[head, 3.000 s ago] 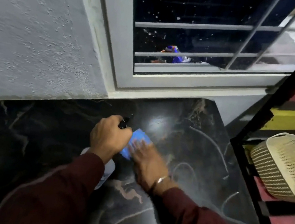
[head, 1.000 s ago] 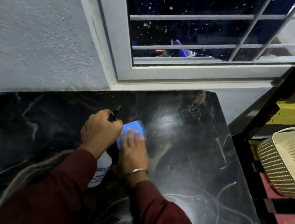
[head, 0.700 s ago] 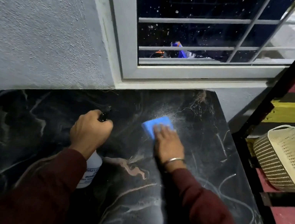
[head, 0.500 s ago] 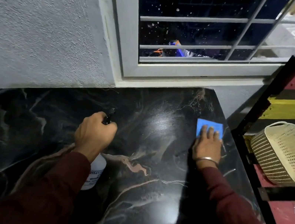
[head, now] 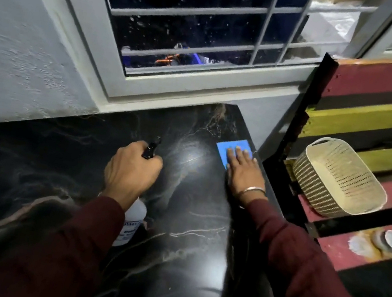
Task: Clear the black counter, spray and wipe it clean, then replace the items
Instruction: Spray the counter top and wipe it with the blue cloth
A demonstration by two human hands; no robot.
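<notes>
Fingers of our right hand [head: 242, 174] lie flat and close together on the blue cloth [head: 233, 149], pressing it to the black counter [head: 190, 225] at its far right edge. Our left hand [head: 129, 171] is wrapped around the spray bottle [head: 131, 223] near the counter's middle, hiding all but the black nozzle and lower body; its label is too blurred to read.
</notes>
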